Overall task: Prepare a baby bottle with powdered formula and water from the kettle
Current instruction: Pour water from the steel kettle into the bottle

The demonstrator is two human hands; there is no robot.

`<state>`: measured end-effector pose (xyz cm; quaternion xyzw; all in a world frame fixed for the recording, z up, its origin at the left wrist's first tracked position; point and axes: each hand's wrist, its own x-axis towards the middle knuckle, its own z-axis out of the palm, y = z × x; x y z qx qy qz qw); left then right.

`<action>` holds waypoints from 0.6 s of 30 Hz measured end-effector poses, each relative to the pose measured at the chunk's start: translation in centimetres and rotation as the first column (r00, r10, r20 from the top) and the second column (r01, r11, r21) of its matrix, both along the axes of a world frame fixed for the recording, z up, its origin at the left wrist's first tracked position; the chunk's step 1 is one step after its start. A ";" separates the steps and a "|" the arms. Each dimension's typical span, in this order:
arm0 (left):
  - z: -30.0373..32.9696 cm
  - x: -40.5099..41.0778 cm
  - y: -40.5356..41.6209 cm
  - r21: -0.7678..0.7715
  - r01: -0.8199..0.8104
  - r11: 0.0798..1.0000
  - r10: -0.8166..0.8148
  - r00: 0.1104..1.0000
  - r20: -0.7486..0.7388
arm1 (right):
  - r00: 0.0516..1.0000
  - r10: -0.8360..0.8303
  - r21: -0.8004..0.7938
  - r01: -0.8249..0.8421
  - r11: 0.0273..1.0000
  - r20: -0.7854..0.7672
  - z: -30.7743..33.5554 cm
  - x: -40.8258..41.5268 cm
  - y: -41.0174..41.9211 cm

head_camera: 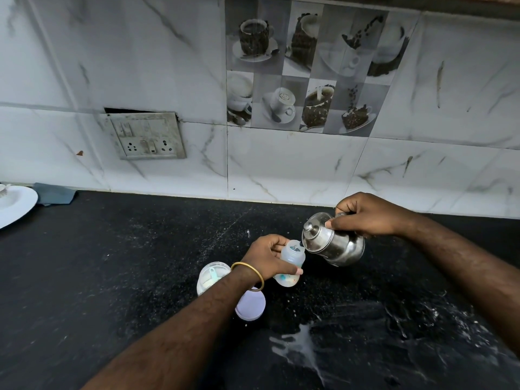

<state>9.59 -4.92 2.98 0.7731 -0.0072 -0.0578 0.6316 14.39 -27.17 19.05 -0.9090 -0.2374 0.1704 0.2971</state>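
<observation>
My left hand [268, 256] grips a small clear baby bottle [292, 256] standing on the black counter, its mouth uncapped. My right hand [365, 215] holds the handle of a small steel kettle [333, 243], thumb pressing its lid. The kettle is tilted left with its spout at the bottle's mouth. Just left of my left wrist stands a round formula container [212, 277], uncovered, with a pale scoop inside. Its lilac lid [250, 305] lies flat on the counter, partly hidden under my forearm.
A milky white spill [304, 347] spreads over the black counter [140, 263] at the front right, with splashes further right. A white plate [14, 204] and a grey cloth [56, 194] lie at the far left by the tiled wall. A switchboard [146, 139] is on the wall.
</observation>
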 end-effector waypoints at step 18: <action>0.0 0.0 -0.2 -0.003 0.012 1.000 -0.012 1.000 0.005 | 1.000 0.029 -0.050 -0.029 0.998 -0.003 1.3 -0.5 0.2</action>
